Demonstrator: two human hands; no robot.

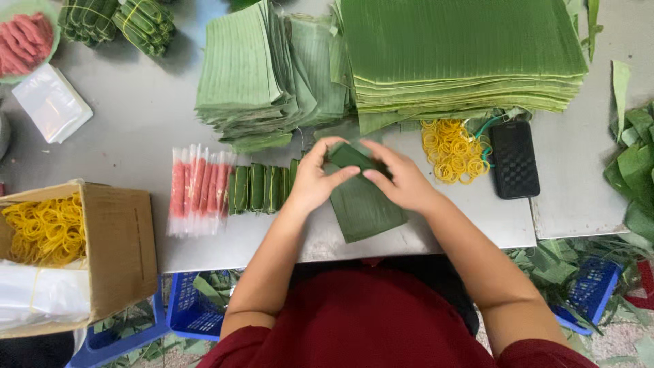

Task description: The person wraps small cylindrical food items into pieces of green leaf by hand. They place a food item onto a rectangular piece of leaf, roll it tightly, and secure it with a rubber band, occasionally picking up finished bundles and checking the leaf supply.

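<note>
- Hands meet at the table's (136,116) front edge: left hand (315,178) and right hand (402,178) pinch a folded leaf bundle (355,158) between fingertips.
- Bundle rests on a flat leaf (364,208), wrapped bundles (262,189) just left.

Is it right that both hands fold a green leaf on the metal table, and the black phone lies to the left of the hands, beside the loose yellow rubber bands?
Not quite. In the head view the black phone lies to the right of the left hand and right hand, not the left. The rest holds: both hands fold a green leaf on the metal table, and the phone is beside the loose yellow rubber bands.
</note>
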